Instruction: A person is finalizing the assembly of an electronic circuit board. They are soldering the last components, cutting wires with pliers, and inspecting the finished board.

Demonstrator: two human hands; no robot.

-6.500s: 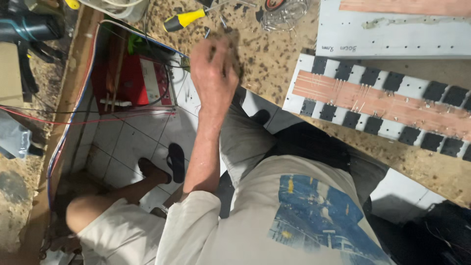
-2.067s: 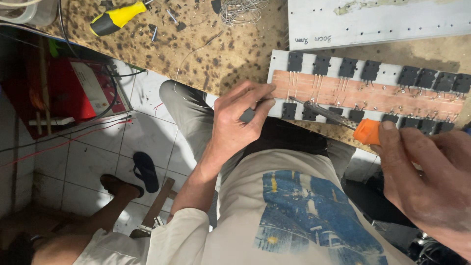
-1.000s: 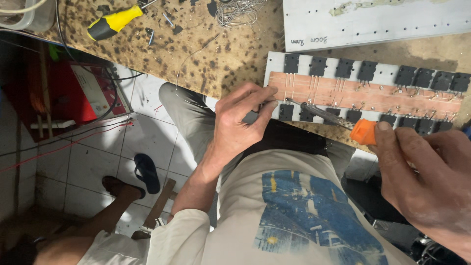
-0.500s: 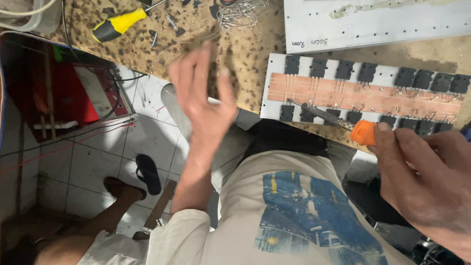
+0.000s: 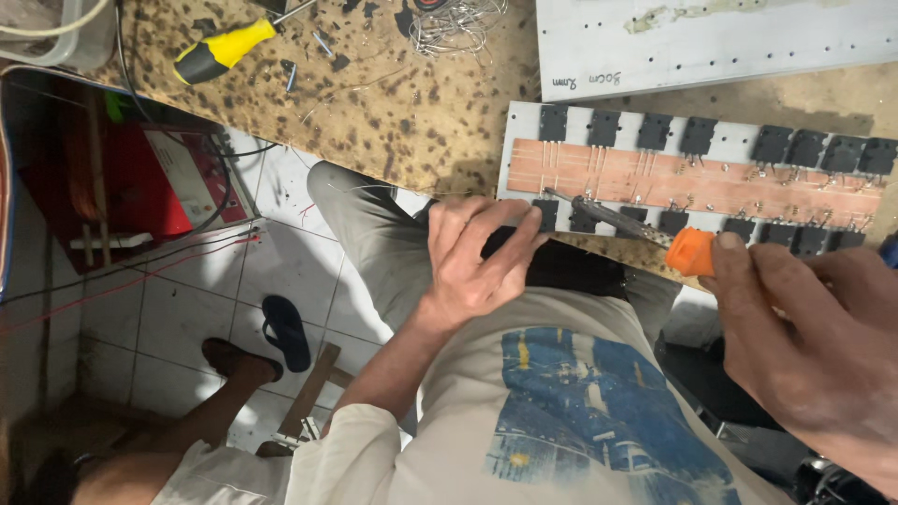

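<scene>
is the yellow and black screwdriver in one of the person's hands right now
No, the yellow and black screwdriver lies alone on the speckled bench top, while the right hand grips an orange-handled tool.

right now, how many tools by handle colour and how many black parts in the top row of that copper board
black parts, top row: 8
yellow-handled screwdriver: 1
orange-handled tool, in right hand: 1
total: 10

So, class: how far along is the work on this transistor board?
Done: black transistors sit in rows along the copper board. In hand: the right hand holds an orange-handled soldering iron, tip over the board; the left hand steadies its corner. What remains can't be judged.
</scene>
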